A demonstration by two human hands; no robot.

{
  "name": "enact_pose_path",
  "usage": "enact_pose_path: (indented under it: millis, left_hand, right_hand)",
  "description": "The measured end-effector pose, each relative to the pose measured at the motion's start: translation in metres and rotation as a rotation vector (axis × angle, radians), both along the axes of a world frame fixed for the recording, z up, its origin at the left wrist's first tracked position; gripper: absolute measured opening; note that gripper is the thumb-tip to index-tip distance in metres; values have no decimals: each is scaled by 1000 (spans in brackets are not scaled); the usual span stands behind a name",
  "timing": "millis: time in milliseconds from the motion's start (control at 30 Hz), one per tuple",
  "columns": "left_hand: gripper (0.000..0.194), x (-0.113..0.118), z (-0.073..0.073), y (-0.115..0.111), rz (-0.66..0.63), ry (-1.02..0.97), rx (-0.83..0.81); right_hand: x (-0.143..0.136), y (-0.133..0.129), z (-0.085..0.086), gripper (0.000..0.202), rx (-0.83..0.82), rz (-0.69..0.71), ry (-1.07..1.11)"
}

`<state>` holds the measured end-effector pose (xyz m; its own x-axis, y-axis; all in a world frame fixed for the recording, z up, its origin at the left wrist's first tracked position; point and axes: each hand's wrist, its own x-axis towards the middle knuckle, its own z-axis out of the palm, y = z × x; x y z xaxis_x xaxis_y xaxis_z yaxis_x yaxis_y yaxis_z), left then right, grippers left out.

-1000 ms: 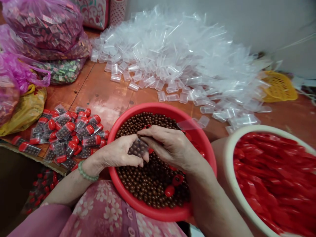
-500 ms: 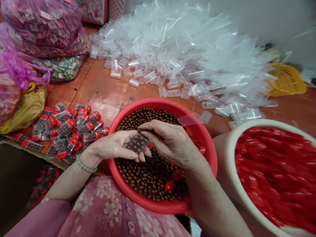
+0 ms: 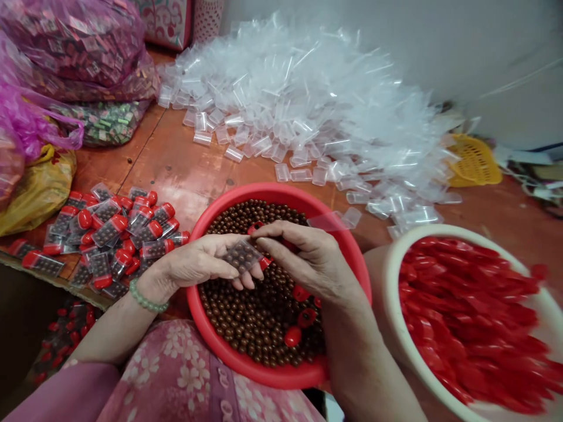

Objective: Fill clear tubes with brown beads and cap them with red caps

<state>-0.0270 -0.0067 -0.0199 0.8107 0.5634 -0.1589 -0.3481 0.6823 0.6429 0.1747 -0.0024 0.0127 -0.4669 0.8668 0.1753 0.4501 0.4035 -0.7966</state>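
Observation:
My left hand point(image 3: 193, 261) holds a small clear plastic container point(image 3: 240, 256) filled with brown balls, tilted over a red basin point(image 3: 272, 189). A bit of red shows at the container's right end. My right hand point(image 3: 314, 258) is beside that container with thumb and forefinger pinched together. What those fingers hold, if anything, is too small to make out. Brown chocolate-like balls point(image 3: 241, 337) fill much of the basin. Several red caps point(image 3: 292, 336) lie on the balls, partly hidden by my right hand. An empty clear tube point(image 3: 350, 218) rests by the basin's far rim.
Filled containers with red caps point(image 3: 109, 231) are piled at left. Loose clear tubes point(image 3: 290, 123) form a big heap at the back. A cream bucket point(image 3: 389, 293) of red caps point(image 3: 457, 328) stands at right. Plastic bags point(image 3: 101, 47) and a yellow basket point(image 3: 477, 161) lie farther off.
The view has shifted slightly, so the bucket and heap sit farther left. My right fingertips have moved slightly relative to the container, which stays in my left hand.

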Motion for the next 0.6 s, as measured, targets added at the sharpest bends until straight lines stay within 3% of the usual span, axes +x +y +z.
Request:
enact_pose_path:
  millis: [367,600]
  left_hand:
    - [47,0,-1,4,25,-16,-147]
    - [48,2,2,2,92,24,-142]
  right_hand:
    - [5,5,4,13,-192,92,142]
    - [8,6,7,10,-228,108,175]
